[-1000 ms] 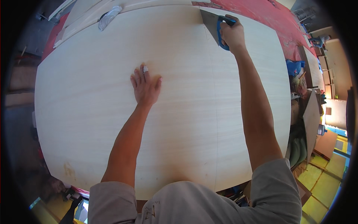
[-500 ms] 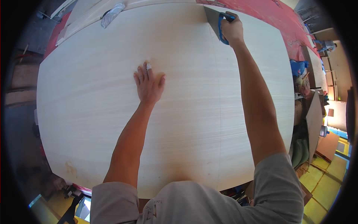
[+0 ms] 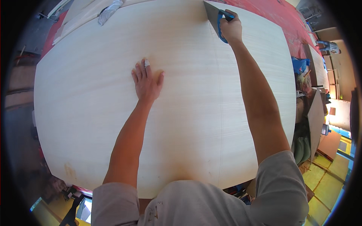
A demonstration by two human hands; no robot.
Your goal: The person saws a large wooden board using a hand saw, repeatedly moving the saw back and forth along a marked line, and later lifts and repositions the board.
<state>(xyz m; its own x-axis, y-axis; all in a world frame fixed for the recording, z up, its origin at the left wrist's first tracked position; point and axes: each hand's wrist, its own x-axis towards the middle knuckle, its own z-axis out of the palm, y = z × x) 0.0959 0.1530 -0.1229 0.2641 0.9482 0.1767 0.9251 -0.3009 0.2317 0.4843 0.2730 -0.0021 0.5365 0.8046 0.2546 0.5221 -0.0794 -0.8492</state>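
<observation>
A large pale wooden sheet (image 3: 98, 98) spreads beneath both arms, with a thin straight line running down its right part. My left hand (image 3: 147, 81) lies flat on the sheet near its middle, fingers apart, with a white wrap on one finger. At the far edge, my right hand (image 3: 232, 30) grips the blue handle of a hand saw (image 3: 212, 17). The saw's wide metal blade rests at the far edge, in line with the marking; its teeth and any cut are too small to make out.
Pale strips (image 3: 75, 24) and a crumpled plastic bundle (image 3: 109, 11) lie beyond the far edge, beside a red surface (image 3: 271, 17). Clutter, a blue bag (image 3: 299, 64) and leaning boards (image 3: 315, 124) border the right side. A person (image 3: 330, 47) is at the far right.
My right hand and the saw have shifted slightly toward the top of the picture. The sheet also appears a little higher in view. My left hand stays spread on it.
</observation>
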